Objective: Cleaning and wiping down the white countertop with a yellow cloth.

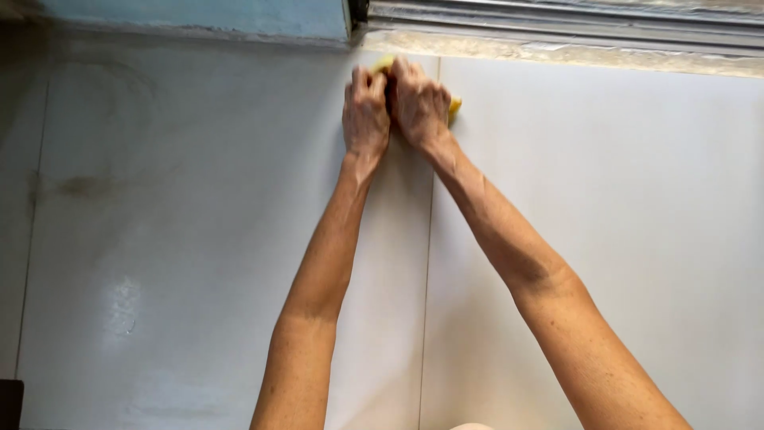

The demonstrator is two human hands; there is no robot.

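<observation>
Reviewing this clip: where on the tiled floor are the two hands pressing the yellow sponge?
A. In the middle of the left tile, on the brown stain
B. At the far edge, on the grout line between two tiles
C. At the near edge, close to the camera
B: both the left hand and the right hand cover the yellow sponge at the far end of the grout line, close under the metal door track.

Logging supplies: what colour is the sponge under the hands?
Yellow sponge, peeking beside the right hand; head view.

Both hands [394, 107] press yellow sponge [455, 107] (mostly hidden) on tile floor [605, 199].
</observation>
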